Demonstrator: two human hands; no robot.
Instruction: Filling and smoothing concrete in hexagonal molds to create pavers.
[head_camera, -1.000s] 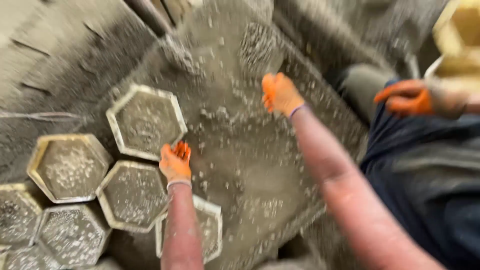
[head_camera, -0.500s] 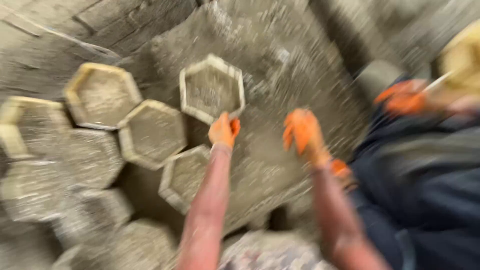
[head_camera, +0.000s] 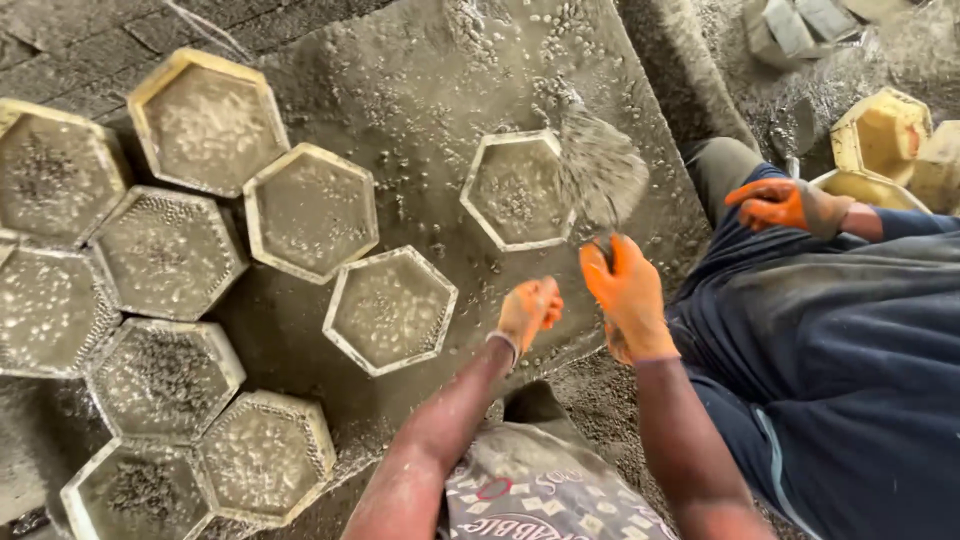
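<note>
1. Head view, the things: hexagonal moulds with yellowish rims, filled with wet grey concrete, lie on a mortar-spattered grey slab (head_camera: 420, 90). A single mould (head_camera: 518, 190) sits toward the slab's right edge, apart from the others. Another mould (head_camera: 390, 310) lies near the slab's front edge, just left of the person's hands. The rest are packed rim to rim along the slab's left edge.

2. Head view, handling: a filled mould is likely heavy, its contents soft and easily slopped, its rim slick with slurry. I judge that the safest hold is on two opposite sides of the rim, keeping it level.

3. Head view, right hand (head_camera: 628, 300): in an orange glove, it is closed around a short handle. A blurred grey spray (head_camera: 605, 170) rises from it over the single mould's right side. The tool itself is too smeared by motion to name; it may be a small trowel or scoop flinging mix.

4. Head view, left hand (head_camera: 528, 312): also in an orange glove, it is loosely curled, holds nothing that I can see and hovers over the slab's front edge, just left of the right hand.

5. Head view, nearby: a co-worker's gloved hand (head_camera: 785, 205) rests on a dark trouser leg beyond the slab's right edge, beside empty yellow moulds (head_camera: 885, 135).
</note>
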